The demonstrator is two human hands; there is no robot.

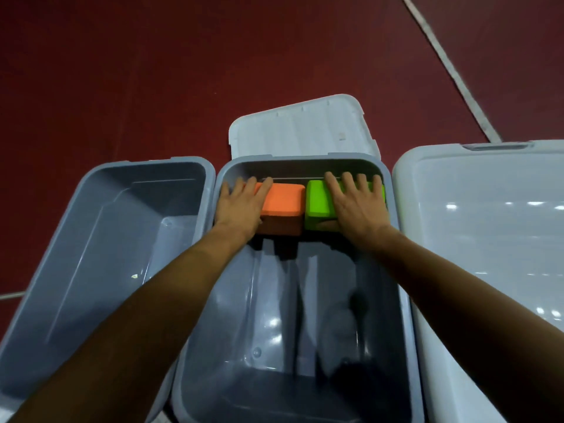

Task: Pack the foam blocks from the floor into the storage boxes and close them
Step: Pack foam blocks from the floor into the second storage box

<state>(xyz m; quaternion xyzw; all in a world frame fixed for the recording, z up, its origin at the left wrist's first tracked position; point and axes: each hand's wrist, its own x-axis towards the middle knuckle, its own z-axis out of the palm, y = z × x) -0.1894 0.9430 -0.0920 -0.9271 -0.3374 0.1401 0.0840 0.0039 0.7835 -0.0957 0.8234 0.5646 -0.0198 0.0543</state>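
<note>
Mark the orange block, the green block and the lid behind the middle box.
orange block (282, 198), head view: uncovered top face.
green block (318, 197), head view: uncovered top face.
lid (300, 129), head view: centre of its ribbed surface.

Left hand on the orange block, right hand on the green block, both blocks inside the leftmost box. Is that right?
Wrong box. The head view shows the orange block and green block inside the middle box, at its far end; the left box holds neither. The left hand and right hand are as stated.
</note>
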